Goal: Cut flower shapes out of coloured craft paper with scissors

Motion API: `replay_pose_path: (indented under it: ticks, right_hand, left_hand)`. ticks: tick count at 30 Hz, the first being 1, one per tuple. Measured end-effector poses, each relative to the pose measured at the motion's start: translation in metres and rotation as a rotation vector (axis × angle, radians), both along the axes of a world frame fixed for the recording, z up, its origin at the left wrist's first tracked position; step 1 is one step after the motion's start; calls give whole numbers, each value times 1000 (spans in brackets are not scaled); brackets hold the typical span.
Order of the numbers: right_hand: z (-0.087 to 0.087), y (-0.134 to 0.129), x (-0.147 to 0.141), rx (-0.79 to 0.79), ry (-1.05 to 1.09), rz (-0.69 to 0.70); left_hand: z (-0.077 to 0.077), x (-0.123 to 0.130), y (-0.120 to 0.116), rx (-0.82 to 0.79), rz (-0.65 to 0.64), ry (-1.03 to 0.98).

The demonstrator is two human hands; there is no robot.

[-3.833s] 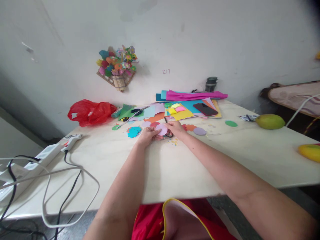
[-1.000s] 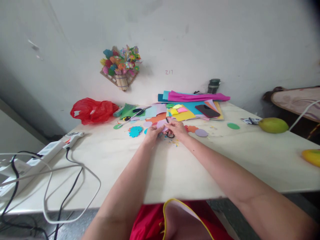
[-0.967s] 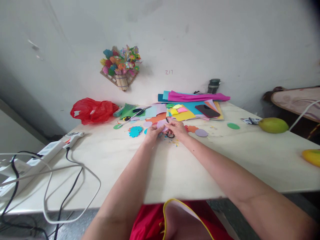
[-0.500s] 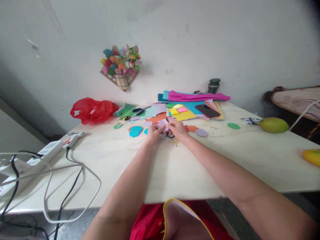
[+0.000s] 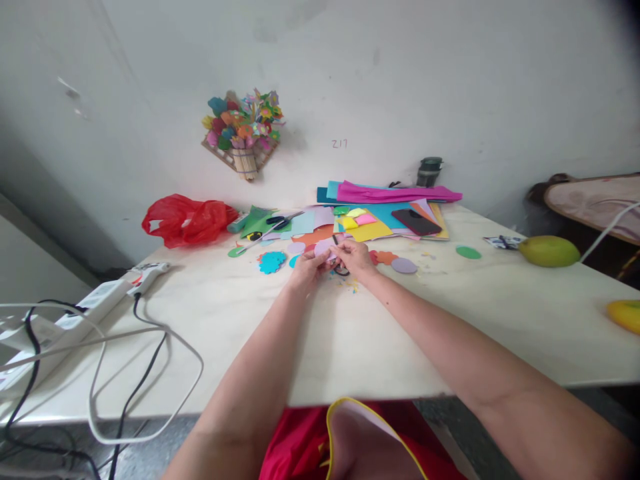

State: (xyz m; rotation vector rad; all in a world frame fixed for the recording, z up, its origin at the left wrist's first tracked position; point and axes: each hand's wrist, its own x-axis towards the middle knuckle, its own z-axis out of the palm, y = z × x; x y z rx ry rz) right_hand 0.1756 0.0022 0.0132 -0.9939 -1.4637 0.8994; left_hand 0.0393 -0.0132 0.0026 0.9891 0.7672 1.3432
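A small lilac paper piece is pinched between my two hands above the middle of the table. My left hand grips its left side with closed fingers. On its right side, the fingers of my right hand press together on the paper. A thin dark tool sticks up by the right fingertips, and a black loop shows just below them; how they are held is hidden. Blue scalloped paper lies left of my hands, and a lilac disc lies to the right.
Behind my hands are coloured sheets, a phone and black-handled scissors. A red plastic bag sits back left. Power strips with loose cables cover the left side. A mango and green disc are right.
The lilac paper between my fingers has turned slightly. Both hands stay in nearly the same place, and the whole view has shifted a little.
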Motion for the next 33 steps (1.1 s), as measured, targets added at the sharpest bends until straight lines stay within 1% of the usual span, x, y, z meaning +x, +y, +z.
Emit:
replay_pose_path:
  ticks: [4,7,10,12,15,16,18,20,23,27,33]
  right_hand:
    - [-1,-1,0,6,-24,3]
    - [-3,0,1,9,-51,1]
    - [-4,3,6,28,-151,-47]
    - [-2,5,10,48,-317,-138]
    - [4,4,15,86,-733,-321]
    - [6,2,17,92,-866,-351]
    - [10,-2,18,81,-1088,-335]
    - [13,-6,17,63,-1226,-296]
    - [15,-11,16,52,-1300,-271]
    - [16,-13,14,84,-1307,-238]
    - [15,-12,15,71,-1303,-234]
  left_hand:
    - [1,-2,0,26,64,111]
    - [0,-3,2,31,130,157]
    - [-2,-4,4,15,191,158]
    - [-3,-5,5,-2,207,147]
    - [-2,-6,6,-28,208,140]
    - [-2,-6,5,-31,205,140]
    - [-1,-6,5,-31,203,140]
    - [-1,-7,6,-29,207,141]
    - [-1,-8,7,-38,219,144]
    - [-4,-10,11,-56,243,126]
    - [-5,-15,13,-12,280,15]
